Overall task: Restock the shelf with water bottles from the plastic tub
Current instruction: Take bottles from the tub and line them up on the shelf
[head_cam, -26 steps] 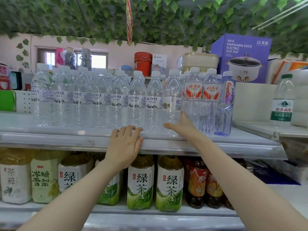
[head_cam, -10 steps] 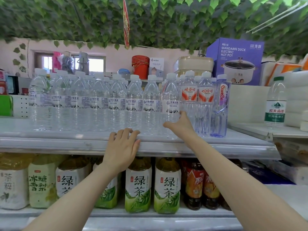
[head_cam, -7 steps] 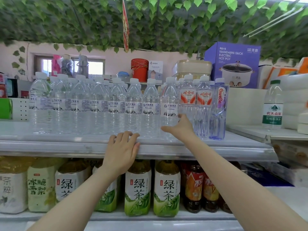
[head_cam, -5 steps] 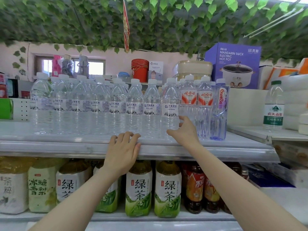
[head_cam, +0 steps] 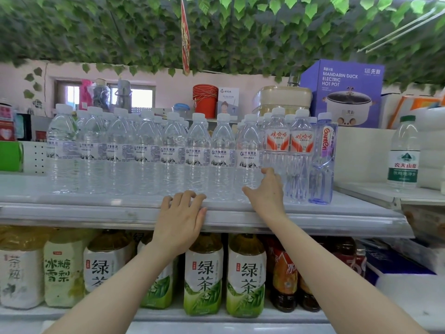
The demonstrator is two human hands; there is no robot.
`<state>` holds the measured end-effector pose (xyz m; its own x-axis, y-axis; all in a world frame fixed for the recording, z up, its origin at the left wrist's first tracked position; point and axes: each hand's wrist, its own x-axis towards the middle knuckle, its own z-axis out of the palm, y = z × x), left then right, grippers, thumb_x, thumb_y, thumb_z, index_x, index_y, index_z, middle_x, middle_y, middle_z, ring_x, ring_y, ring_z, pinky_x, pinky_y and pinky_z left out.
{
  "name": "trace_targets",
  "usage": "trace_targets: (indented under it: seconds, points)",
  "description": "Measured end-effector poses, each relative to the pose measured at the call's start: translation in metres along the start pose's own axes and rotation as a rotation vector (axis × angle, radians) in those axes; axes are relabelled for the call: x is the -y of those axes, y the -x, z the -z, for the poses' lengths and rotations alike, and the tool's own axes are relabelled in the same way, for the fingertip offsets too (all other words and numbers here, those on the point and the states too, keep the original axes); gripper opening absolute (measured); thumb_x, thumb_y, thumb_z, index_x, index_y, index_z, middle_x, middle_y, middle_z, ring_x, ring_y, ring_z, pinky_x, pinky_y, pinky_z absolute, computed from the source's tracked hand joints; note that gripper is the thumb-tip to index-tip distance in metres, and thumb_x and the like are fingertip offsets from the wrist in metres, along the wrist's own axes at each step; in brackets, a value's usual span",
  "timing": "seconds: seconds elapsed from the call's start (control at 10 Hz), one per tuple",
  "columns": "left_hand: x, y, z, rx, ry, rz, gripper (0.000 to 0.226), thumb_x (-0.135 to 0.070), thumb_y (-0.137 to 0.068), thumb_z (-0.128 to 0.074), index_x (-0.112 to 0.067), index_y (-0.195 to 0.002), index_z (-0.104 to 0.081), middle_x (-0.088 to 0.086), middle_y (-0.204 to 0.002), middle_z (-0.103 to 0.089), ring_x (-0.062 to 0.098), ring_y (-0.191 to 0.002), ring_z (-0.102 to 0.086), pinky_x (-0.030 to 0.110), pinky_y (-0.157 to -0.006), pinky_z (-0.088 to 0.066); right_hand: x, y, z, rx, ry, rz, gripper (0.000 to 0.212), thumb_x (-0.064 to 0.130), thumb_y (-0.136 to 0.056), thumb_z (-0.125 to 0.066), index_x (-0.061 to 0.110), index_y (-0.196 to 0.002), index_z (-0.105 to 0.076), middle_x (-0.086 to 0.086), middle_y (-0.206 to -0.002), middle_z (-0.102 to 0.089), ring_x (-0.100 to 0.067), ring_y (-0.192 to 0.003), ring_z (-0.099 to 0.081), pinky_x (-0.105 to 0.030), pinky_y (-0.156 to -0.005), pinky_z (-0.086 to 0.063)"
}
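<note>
Step in hand, as I judge it: squaring up the front row. Water bottles (head_cam: 144, 155) stand upright on the upper shelf (head_cam: 72, 213); plastic tub not in view.

Right hand (head_cam: 267, 191) is loosely spread and holds nothing, index tip at the side of the end bottle (head_cam: 248, 160), thumb before its base. Left hand (head_cam: 179, 222) lies flat on the shelf lip, empty, bracing.

Nudge low on the body, label forward, without knocking the red-labelled bottles (head_cam: 277, 150) just beside.

Bottles: thin clear ribbed plastic, white caps, paper bands. Likely top-heavy and slippery on the smooth metal. Green tea bottles (head_cam: 204, 273) sit below
</note>
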<state>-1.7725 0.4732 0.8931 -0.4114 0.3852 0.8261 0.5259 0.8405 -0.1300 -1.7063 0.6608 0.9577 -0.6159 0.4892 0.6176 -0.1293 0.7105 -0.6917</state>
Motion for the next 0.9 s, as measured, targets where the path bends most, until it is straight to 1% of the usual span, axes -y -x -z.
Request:
trace_targets:
  seconds: [0.1,0.3,0.4,0.5,0.7,0.8,0.9]
  points:
    - [0.000,-0.001,-0.001,-0.005,0.002,0.003,0.041,-0.036,-0.095,-0.025,-0.019,-0.115,-0.057,0.002,-0.106,-0.058,0.024,-0.090,-0.054,0.039,-0.080,-0.033,-0.001,-0.002,-0.002,0.001,0.036,0.027,0.060,0.021,-0.086,-0.068,0.013,-0.135,-0.035,-0.007,-0.131,-0.042,-0.018,-0.105,-0.050,-0.023,-0.082,-0.036]
    - [0.000,-0.001,0.003,0.022,-0.009,0.005,0.043,-0.036,-0.094,-0.025,-0.018,-0.115,-0.058,0.004,-0.106,-0.059,0.025,-0.090,-0.056,0.041,-0.080,-0.041,0.001,-0.003,-0.003,0.001,0.076,0.041,0.057,0.019,-0.086,-0.068,0.010,-0.132,-0.036,-0.009,-0.132,-0.042,-0.025,-0.114,-0.049,-0.025,-0.081,-0.035]
    - [-0.001,0.000,0.003,0.041,-0.012,0.007,0.043,-0.036,-0.094,-0.025,-0.018,-0.115,-0.058,0.004,-0.105,-0.059,0.026,-0.089,-0.056,0.041,-0.080,-0.041,-0.001,-0.003,-0.004,-0.005,0.091,0.038,0.056,0.021,-0.086,-0.068,0.011,-0.131,-0.036,-0.009,-0.132,-0.043,-0.025,-0.113,-0.050,-0.028,-0.081,-0.039]
    - [-0.001,0.000,0.004,0.044,-0.011,0.010,0.043,-0.036,-0.094,-0.025,-0.018,-0.115,-0.058,0.004,-0.105,-0.059,0.025,-0.089,-0.056,0.041,-0.079,-0.041,-0.003,-0.005,-0.006,-0.018,0.121,0.037,0.059,0.023,-0.085,-0.069,0.012,-0.132,-0.036,-0.008,-0.131,-0.045,-0.024,-0.115,-0.050,-0.032,-0.085,-0.044]
    - [0.000,-0.003,0.006,0.058,0.003,0.004,0.042,-0.036,-0.095,-0.024,-0.019,-0.116,-0.056,0.004,-0.107,-0.058,0.026,-0.090,-0.056,0.041,-0.079,-0.040,-0.003,-0.007,-0.004,0.002,0.115,0.042,0.058,0.023,-0.086,-0.068,0.012,-0.132,-0.035,-0.008,-0.131,-0.044,-0.025,-0.112,-0.052,-0.030,-0.081,-0.042]
    - [0.001,-0.004,0.006,0.125,0.011,0.006,0.047,-0.039,-0.095,-0.020,-0.019,-0.121,-0.053,0.005,-0.113,-0.057,0.027,-0.097,-0.055,0.042,-0.083,-0.041,-0.004,-0.007,0.000,0.030,0.157,0.070,0.058,0.024,-0.087,-0.066,0.012,-0.134,-0.034,-0.009,-0.130,-0.045,-0.025,-0.112,-0.052,-0.032,-0.082,-0.044]
    - [0.002,-0.004,0.009,0.185,0.051,-0.009,0.056,-0.045,-0.094,-0.012,-0.020,-0.130,-0.047,0.006,-0.126,-0.051,0.027,-0.111,-0.050,0.044,-0.092,-0.036,-0.007,-0.007,0.009,0.040,0.225,0.124,0.051,0.026,-0.090,-0.061,0.013,-0.134,-0.037,-0.008,-0.130,-0.046,-0.024,-0.114,-0.050,-0.036,-0.087,-0.046]
